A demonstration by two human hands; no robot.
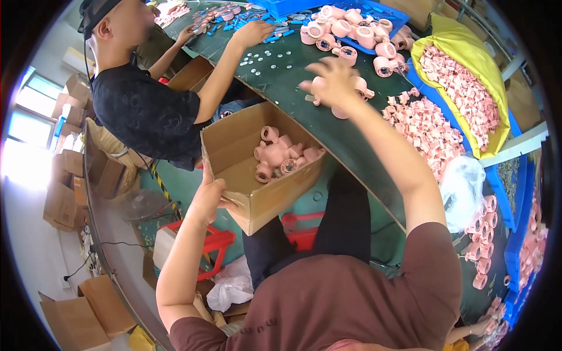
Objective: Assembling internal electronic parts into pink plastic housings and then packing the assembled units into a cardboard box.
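My left hand (pixel 208 196) grips the near left edge of an open cardboard box (pixel 284 196), which sits tilted above my lap beside the table edge. Inside the box, several round pink plastic housings (pixel 275 153) are heaped toward its right side. My right hand (pixel 335 86) is stretched out over the green table (pixel 310 126), fingers spread and a little blurred. Just under and beside it lie a few pink housings (pixel 362 88), partly hidden by the hand and wrist. I see nothing held in its fingers.
Across the back stands a blue tray (pixel 398 20) heaped with pink housings. On the right lie a pile of small pink parts (pixel 424 131), a yellow sack (pixel 497 111) and a clear plastic bag (pixel 461 190). A co-worker (pixel 146 105) at left handles blue pieces (pixel 281 32).
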